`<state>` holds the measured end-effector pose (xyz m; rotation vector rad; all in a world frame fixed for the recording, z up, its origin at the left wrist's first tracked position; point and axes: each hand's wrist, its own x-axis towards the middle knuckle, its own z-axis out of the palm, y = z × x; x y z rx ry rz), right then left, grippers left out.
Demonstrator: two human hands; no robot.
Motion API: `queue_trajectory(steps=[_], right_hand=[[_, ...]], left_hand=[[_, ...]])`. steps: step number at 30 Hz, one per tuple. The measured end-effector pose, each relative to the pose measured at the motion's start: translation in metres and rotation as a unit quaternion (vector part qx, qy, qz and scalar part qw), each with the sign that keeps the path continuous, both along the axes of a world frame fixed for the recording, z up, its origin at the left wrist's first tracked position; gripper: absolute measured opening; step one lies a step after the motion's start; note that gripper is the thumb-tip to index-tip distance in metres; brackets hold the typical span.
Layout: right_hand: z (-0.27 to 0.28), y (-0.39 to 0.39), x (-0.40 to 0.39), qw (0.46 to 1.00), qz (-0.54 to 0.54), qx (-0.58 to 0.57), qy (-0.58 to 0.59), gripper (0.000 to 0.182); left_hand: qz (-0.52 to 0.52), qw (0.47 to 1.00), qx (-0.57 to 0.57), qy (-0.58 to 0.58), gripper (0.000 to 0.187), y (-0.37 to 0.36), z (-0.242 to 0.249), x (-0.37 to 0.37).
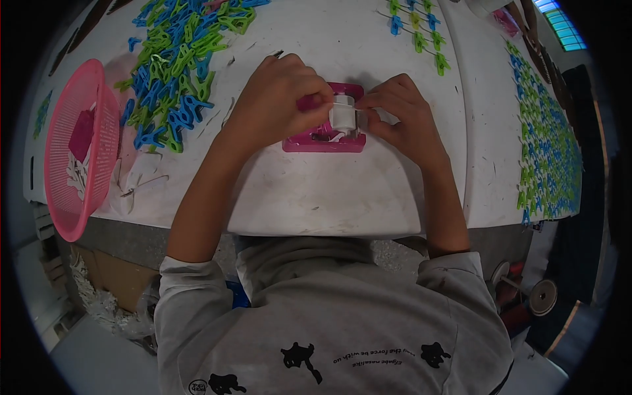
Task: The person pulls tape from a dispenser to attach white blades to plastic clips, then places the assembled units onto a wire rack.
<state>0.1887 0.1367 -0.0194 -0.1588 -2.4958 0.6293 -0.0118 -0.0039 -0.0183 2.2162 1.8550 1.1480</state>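
Head view, pink basket (55, 155): far left, tilted.
Clip heap (178, 62): blue and green, between basket and left hand.
Left hand (276, 99): fingers curled nearly closed around a magenta piece (308, 103), fingertips at the white part's far end.
White part (343, 121): over the magenta base (322, 147), between both hands; long axis seemingly near-to-far, neither hand clearly nearer.
Right hand (411, 122): thumb and forefinger slightly apart, just right of the white part; grip unclear.
Clip rows (543, 148): far right.
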Motion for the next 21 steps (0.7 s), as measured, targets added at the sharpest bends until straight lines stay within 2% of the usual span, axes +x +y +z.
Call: queue_trajectory(steps=[8, 10, 12, 18, 21], right_hand=[[0.012, -0.001, 0.003, 0.999, -0.001, -0.011, 0.047, 0.03], [0.01, -0.003, 0.001, 0.998, 0.0, -0.019, 0.061, 0.032], [0.003, -0.007, -0.002, 0.98, -0.008, -0.148, 0.13, 0.038], [-0.002, -0.021, -0.015, 0.977, 0.025, -0.156, 0.146, 0.05], [-0.002, -0.028, -0.022, 0.972, 0.009, -0.144, 0.186, 0.043]], left_hand=[[0.024, 0.993, -0.051, -0.104, 0.011, 0.008, -0.008, 0.01], [0.024, 0.994, -0.045, -0.099, 0.011, 0.008, -0.009, 0.01], [0.023, 0.995, -0.038, -0.094, 0.011, 0.009, -0.009, 0.01], [0.023, 0.99, -0.051, -0.129, 0.013, 0.01, -0.01, 0.013], [0.039, 0.994, -0.02, -0.096, 0.014, 0.009, -0.009, 0.016]])
